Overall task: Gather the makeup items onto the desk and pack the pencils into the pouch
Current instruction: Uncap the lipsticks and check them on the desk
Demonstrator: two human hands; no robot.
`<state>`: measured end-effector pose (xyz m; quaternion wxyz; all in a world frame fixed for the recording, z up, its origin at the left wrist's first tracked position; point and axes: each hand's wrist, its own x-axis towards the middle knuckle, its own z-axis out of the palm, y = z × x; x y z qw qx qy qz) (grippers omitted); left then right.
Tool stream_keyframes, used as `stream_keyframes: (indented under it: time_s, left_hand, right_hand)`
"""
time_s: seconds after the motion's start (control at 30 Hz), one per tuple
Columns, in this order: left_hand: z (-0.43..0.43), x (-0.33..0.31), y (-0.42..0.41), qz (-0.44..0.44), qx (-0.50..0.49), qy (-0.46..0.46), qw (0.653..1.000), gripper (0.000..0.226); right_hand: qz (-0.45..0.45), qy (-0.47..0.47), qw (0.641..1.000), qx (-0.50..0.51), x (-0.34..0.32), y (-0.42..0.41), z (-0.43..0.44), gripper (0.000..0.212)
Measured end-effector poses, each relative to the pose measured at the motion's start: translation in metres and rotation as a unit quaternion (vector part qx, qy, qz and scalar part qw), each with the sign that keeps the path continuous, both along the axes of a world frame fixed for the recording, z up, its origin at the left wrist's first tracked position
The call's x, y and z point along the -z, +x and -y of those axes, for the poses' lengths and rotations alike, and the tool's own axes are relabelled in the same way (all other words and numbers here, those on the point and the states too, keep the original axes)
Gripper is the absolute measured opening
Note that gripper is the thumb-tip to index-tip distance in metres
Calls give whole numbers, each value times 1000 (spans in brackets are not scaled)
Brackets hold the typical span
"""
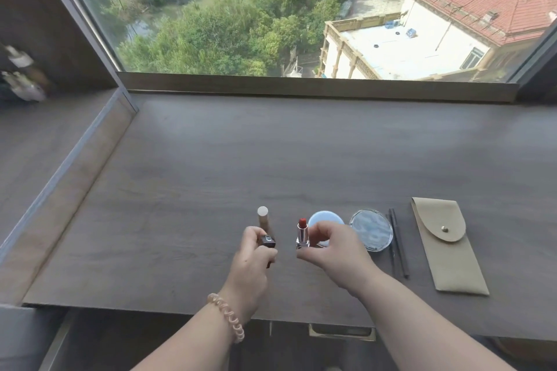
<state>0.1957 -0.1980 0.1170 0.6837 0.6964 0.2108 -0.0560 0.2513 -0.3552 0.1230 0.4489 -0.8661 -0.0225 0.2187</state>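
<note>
A beaded bracelet (pixel 226 316) circles the left wrist at the near desk edge. The left hand (pixel 251 262) curls its fingers round a dark square lipstick cap (pixel 267 241). At its 3 o'clock, apart from it, the right hand (pixel 334 250) pinches an uncapped silver lipstick (pixel 302 233) upright, with the red bullet showing. A beige-capped tube (pixel 262 215) stands at 12 o'clock from the left hand. A pale blue round compact (pixel 324 217) lies partly behind the right hand, with a round mirror (pixel 371 230) just beside it at 3 o'clock. Two dark pencils (pixel 398 245) lie on the desk (pixel 211 174) between the mirror and a closed beige pouch (pixel 446 247). The window (pixel 271 8) is at 12 o'clock.
</note>
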Motion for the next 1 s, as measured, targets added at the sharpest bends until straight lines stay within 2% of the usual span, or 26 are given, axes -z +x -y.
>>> stream_keyframes:
  time_s: [0.1,0.2,0.47,0.8,1.0]
  left_hand:
    - [-4,13,0,3,0,82,997,13]
    - [-7,24,2,24,-2,213,977,18]
    - [7,37,22,4,-55,178,983,20]
    - [17,46,29,-11,-47,252,967,22]
    - [14,42,20,-14,-60,246,967,30]
  right_hand:
    - [39,-53,998,23,10,12,-5,13]
    - [90,-102,991,16,17,24,-11,10]
    - [181,-189,964,-50,34,45,-22,14]
    - [185,-205,954,-119,40,54,-27,17]
    - [196,-208,950,-124,40,54,-26,22]
